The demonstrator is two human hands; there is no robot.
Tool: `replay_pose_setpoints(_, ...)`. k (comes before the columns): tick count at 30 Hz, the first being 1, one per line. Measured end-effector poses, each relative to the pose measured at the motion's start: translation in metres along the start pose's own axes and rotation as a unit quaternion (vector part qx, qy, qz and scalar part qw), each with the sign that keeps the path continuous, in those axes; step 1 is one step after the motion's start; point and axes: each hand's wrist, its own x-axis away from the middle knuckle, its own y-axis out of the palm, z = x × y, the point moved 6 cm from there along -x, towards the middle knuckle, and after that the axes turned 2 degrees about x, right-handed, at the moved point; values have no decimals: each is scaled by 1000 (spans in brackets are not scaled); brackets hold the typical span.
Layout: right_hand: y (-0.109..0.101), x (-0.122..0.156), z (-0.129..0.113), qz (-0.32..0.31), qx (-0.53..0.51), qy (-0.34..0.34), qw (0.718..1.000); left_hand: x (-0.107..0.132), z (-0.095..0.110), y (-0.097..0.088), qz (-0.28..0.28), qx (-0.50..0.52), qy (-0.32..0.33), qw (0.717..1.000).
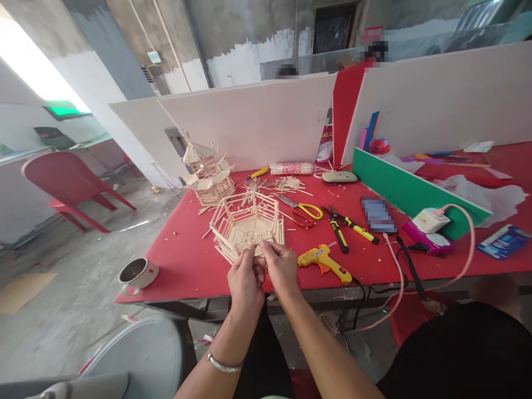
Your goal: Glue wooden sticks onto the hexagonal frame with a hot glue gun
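At the near edge of the red table, my left hand (246, 277) and my right hand (283, 270) meet, fingers pinched together. Whatever lies between the fingertips is too small to make out. Just beyond them is an open, many-sided frame (249, 221) built of thin wooden sticks, its near side partly hidden by my hands. Behind that, to the left, stands a tiered pagoda model (208, 172) of the same sticks. Loose sticks (290, 184) are scattered near it. A yellow glue gun (324, 260) rests just right of my right hand.
Scissors (301, 210), black-and-yellow pliers (349, 224) and a phone (379, 215) lie to the right. A mug (138, 273) sits at the left table edge. Cables run from a power strip (428, 235) past the front edge. A green board (415, 185) stands at right; another person (457, 354) is close by.
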Motion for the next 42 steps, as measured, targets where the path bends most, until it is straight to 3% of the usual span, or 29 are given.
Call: replay_pose_setpoints(42,1,-3,4,-4,15,-18,1000,-3,0,-1,-10,9,11,1000)
